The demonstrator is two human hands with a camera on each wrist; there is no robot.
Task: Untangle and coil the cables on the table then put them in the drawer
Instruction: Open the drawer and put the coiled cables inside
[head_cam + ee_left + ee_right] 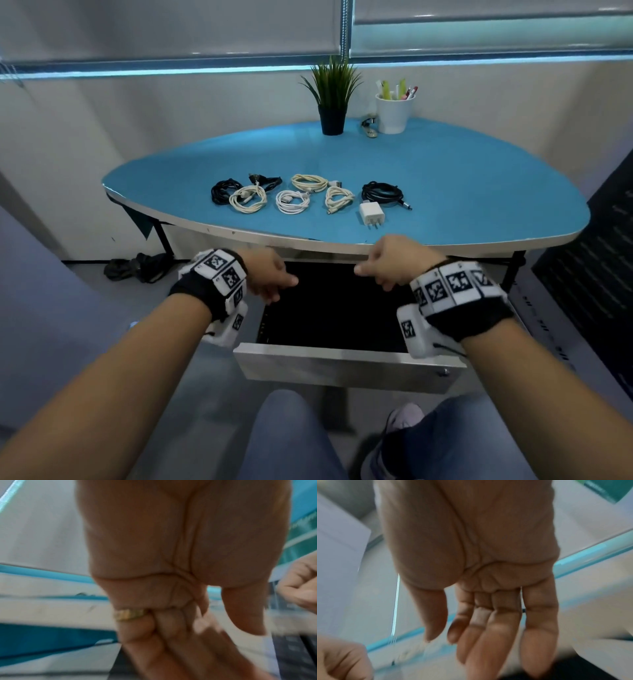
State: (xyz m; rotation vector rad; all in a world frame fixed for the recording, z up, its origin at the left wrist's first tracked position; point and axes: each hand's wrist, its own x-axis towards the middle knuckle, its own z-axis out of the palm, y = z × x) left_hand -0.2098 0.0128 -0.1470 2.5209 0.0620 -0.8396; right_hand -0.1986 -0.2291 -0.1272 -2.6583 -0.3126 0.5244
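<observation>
Head view: left hand (pixel 265 274) and right hand (pixel 394 262) are hovering apart, fingers relaxed and empty, over the open drawer (pixel 342 366); coiled cables (pixel 294 193) are lying farther off on the blue table (pixel 479 192).

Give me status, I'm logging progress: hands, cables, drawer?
Left hand and right hand open, empty, over the drawer. Drawer pulled out. Coiled cables and charger on the table. Nothing in the way.
</observation>
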